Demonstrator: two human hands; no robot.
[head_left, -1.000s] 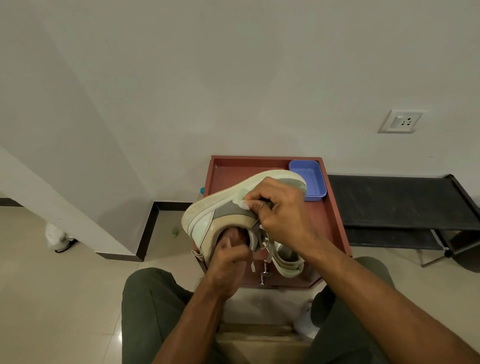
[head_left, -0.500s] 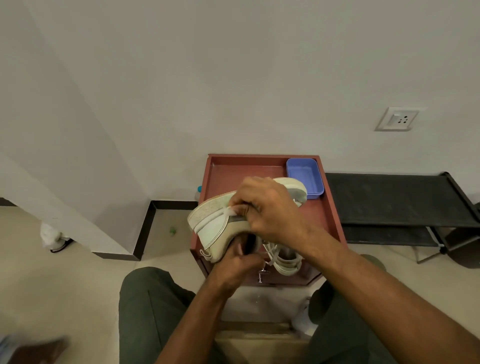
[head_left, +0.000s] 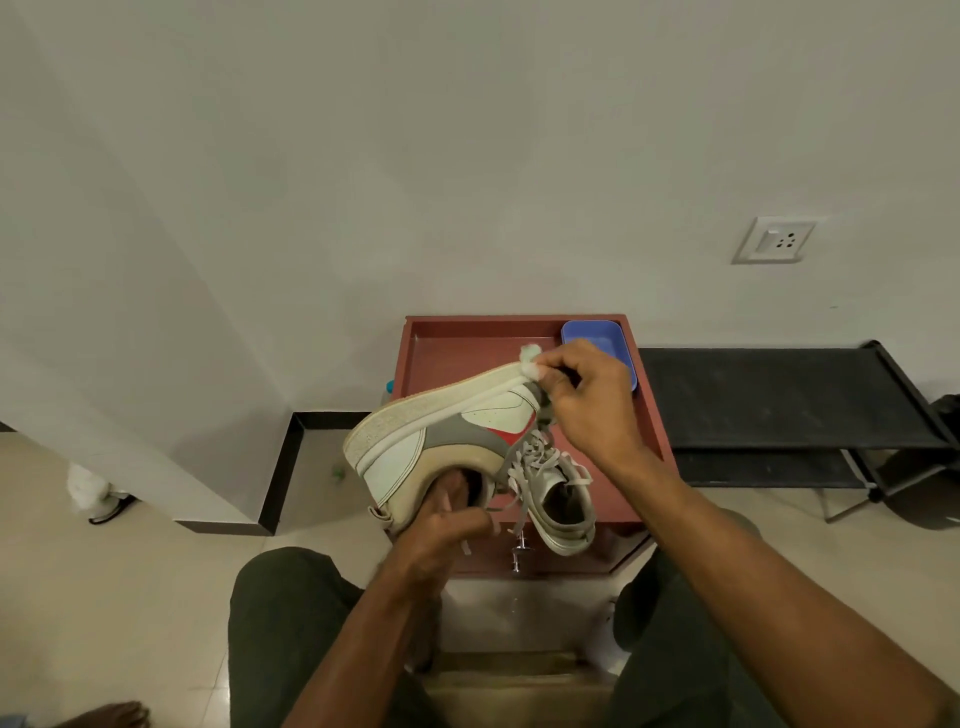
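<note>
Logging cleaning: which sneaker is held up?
The red-patched sneaker, gripped by the left hand, right hand pinching a white wad at it; the other sneaker lies on the red table.

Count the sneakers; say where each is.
2. The raised sneaker sits on the left hand; the right hand pinches a white wad at its toe; the second sneaker lies at the red table's near edge. No others show.

Red table stands in front of me against a plain white wall. Just right of the table is a low black rack with a lower shelf. Up and right of the table there's a white socket on the wall. Left of the table the wall steps out in a corner with black skirting. Glossy beige tile floor lies left of the table. Light is soft and even.
</note>
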